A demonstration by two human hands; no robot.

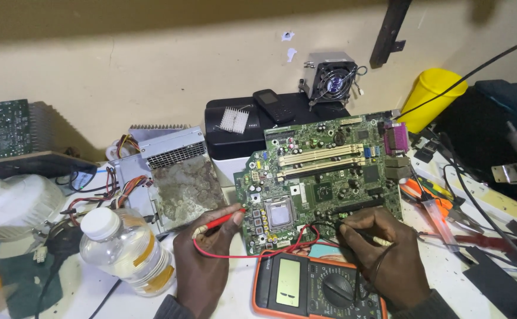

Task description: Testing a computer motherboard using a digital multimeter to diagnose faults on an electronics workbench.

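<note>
Pinching a red probe, the left hand touches its tip to the motherboard leaning on the bench; the right hand apparently grips a black probe. Stiff, fragile board: hold its edges.

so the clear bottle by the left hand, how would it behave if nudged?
The clear bottle lies on its side, so it would probably roll. It looks like thin plastic, likely light and a bit squashy. The left hand, gripping the red probe, sits right beside it.

Two bare hands, left hand, right hand, dark sleeve cuffs at both wrists
</note>
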